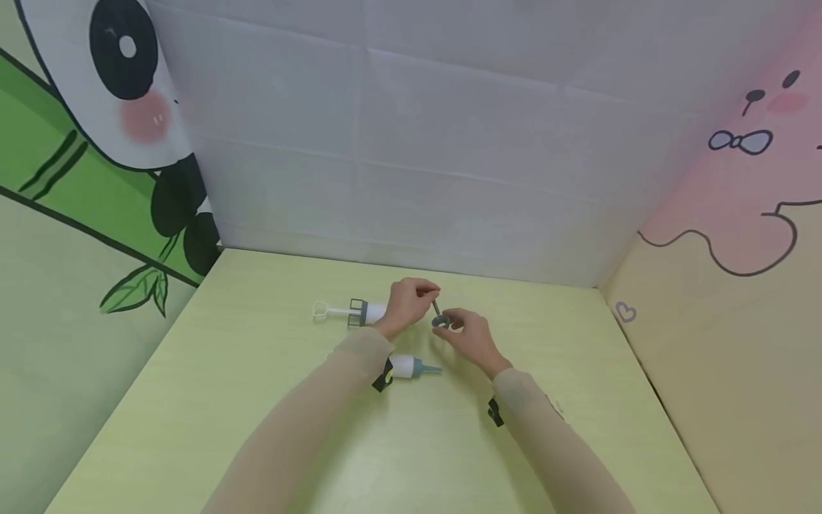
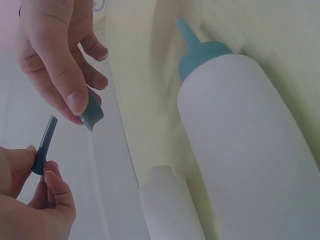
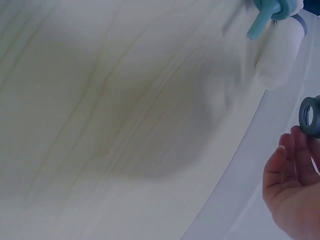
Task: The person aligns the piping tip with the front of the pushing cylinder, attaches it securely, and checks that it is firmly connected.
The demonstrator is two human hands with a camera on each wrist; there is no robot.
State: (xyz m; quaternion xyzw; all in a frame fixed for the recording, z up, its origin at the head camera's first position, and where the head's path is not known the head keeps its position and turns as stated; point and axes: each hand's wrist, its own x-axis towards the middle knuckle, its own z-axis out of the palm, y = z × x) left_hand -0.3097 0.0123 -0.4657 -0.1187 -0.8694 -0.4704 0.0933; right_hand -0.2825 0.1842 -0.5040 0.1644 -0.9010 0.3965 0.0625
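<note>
- A pale grey-white backdrop [image 1: 411, 143] with faint crease lines fills the rear, rising from the table's far edge.
- A pale yellow-green table [image 1: 160, 414] spreads across the foreground.
- The left wall [image 1: 64, 285] carries a cartoon black-and-white face, a green stalk and leaves; the right wall [image 1: 726, 343] shows a pink cartoon figure with a bow tie and a small heart.
- Two beige sleeves reach in from the bottom edge, the left sleeve [image 1: 302, 428] and the right sleeve [image 1: 552, 442], with a dark wrist piece at each cuff.
- A white plunger bottle [image 1: 374, 313] lies on the table with its looped handle pointing left; a dark collar rings it, and its other end is hidden by the left arm in the head view.
- A white squeeze bottle [image 1: 402, 366] with a teal nozzle lies nearer the person, its tip pointing right, partly behind the left cuff.
- The right hand [image 1: 474, 337] holds the dark ring cap between thumb and fingers.
- The left hand [image 1: 407, 303] pinches the slim nozzle piece by its wider end.
- The dark ring cap [image 2: 92, 114] is raised beyond the bottles.
- The slim nozzle piece [image 2: 46, 142] is close by; the left wrist view shows a gap between the two.
</note>
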